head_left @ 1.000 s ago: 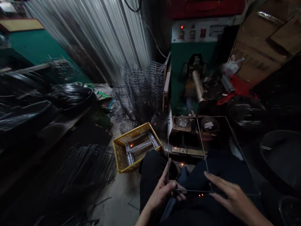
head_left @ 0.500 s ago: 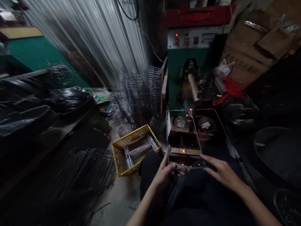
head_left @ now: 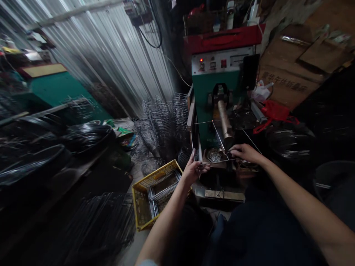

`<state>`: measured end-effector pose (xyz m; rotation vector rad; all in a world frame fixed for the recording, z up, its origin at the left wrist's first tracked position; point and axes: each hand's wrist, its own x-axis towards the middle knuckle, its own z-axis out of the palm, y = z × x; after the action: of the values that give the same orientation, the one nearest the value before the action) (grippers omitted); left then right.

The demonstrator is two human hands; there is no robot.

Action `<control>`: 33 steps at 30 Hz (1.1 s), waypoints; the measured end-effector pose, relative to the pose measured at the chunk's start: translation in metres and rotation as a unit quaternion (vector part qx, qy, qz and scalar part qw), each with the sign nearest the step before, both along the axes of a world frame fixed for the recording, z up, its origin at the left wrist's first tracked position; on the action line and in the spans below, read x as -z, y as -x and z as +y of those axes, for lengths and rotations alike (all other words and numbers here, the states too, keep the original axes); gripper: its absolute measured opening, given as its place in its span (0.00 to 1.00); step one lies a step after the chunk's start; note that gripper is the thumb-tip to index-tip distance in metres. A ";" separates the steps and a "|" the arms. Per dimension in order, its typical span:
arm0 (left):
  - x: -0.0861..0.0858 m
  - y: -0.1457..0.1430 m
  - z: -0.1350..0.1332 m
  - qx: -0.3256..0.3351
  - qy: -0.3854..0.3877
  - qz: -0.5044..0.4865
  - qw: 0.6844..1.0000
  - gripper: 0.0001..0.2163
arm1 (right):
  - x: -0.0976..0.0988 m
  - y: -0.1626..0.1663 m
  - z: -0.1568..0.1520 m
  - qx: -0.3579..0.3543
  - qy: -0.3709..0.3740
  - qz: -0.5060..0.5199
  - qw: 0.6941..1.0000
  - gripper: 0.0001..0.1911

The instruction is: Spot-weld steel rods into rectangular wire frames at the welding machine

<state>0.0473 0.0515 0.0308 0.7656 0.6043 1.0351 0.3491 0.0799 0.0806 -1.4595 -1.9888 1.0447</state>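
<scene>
Wire frame [head_left: 218,161] beyond left hand [head_left: 194,170] (pinching its corner), right hand [head_left: 244,153] pinching near side

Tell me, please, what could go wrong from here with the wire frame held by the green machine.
The right hand is close to the thick metal arm, so its fingers might get pinched. The wire frame extends forward past the left hand and might snag on the green machine. A slip could also scatter the small metal pieces.
</scene>
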 end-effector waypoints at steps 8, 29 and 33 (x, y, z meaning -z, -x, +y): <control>-0.001 0.000 0.022 -0.012 -0.011 0.001 1.000 0.43 | 0.008 0.028 0.052 -0.012 0.062 0.087 0.994 0.17; 0.011 0.002 0.029 -0.015 -0.020 -0.002 1.000 0.42 | -0.010 0.043 0.047 -0.005 0.075 0.102 0.992 0.15; 0.014 0.003 0.030 -0.017 -0.016 0.000 1.000 0.43 | -0.006 0.019 0.053 0.048 -0.055 -0.041 0.996 0.13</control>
<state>0.0443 0.0816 0.0168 0.7864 0.6029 1.0776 0.3301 0.1326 0.0861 -1.5437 -1.9766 0.8342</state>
